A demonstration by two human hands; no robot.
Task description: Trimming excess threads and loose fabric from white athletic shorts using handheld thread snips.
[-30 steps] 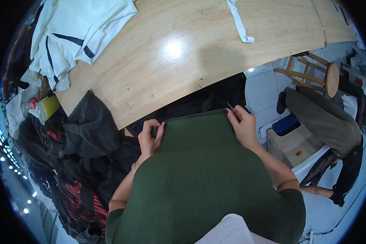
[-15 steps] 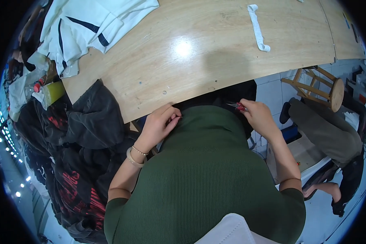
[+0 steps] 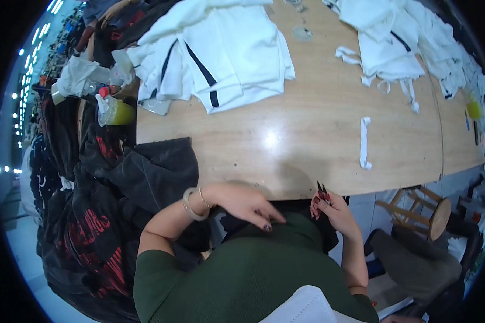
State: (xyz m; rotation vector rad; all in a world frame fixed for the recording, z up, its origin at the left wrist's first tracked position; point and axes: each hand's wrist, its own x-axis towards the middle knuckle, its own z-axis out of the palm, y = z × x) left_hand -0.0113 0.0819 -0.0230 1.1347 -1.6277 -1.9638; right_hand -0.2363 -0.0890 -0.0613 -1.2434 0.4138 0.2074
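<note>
My right hand [image 3: 333,209] is closed round a small pair of thread snips [image 3: 321,189] with red handles, at the front edge of the table. Their dark, pointed blades stick up past my fingers toward the tabletop. Over my lap, in front of the dark green top, my left hand [image 3: 248,205] is empty. Its index finger stretches out to the right, the thumb apart from it. A white fabric strip [image 3: 365,142] with curled ends lies on the table beyond my right hand. Farther off to the left rests a folded white garment [image 3: 248,59] with dark stripes.
Dark garments with red print [image 3: 91,247] are heaped at my left, one draped onto the table corner. A cup of yellow drink [image 3: 118,112] stands beside the table. More white garments [image 3: 393,48] lie at the far right. A wooden stool [image 3: 439,218] is on the right.
My left hand has moved right across my lap, its fingers now stretched out. The snips in my right hand now point up instead of left. The view has shifted, showing more of the table.
</note>
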